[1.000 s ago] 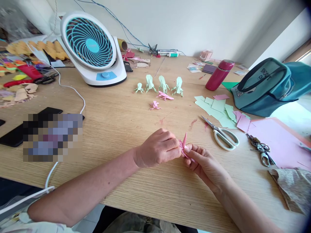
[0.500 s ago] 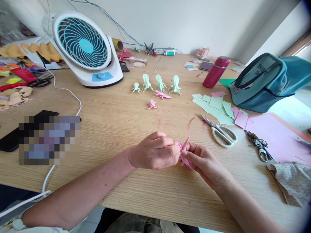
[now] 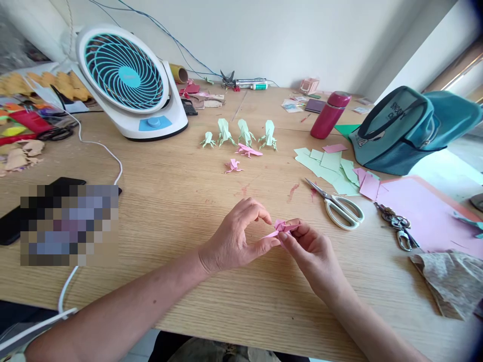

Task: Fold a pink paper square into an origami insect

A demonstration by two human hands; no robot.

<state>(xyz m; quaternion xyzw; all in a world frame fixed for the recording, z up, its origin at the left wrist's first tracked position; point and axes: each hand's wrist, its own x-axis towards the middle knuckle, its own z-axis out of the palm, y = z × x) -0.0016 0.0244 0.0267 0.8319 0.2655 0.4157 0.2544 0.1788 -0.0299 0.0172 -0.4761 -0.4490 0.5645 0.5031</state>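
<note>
A small piece of pink folded paper [image 3: 280,227], with narrow points to both sides, is pinched between the thumb and fingers of my right hand [image 3: 315,254]. On its left side my left hand [image 3: 241,234] has thumb and index finger spread in a curve. Those two tips are close to the paper; whether they touch it I cannot tell. Beyond my hands stand two pink origami figures [image 3: 234,166] with thin legs. Behind them is a row of several pale green origami figures [image 3: 245,132].
Scissors [image 3: 341,207] lie right of my hands, with keys [image 3: 396,223] farther right. Paper pieces [image 3: 332,162], a red flask [image 3: 330,114] and a teal bag [image 3: 400,133] are at the right. A fan [image 3: 130,80], a white cable [image 3: 118,173] and a blurred-out object [image 3: 71,221] are at the left.
My left thumb and index finger have come apart from their closed grip at the paper. The paper's upright point has tipped over to the right. My right hand keeps hold of it.
</note>
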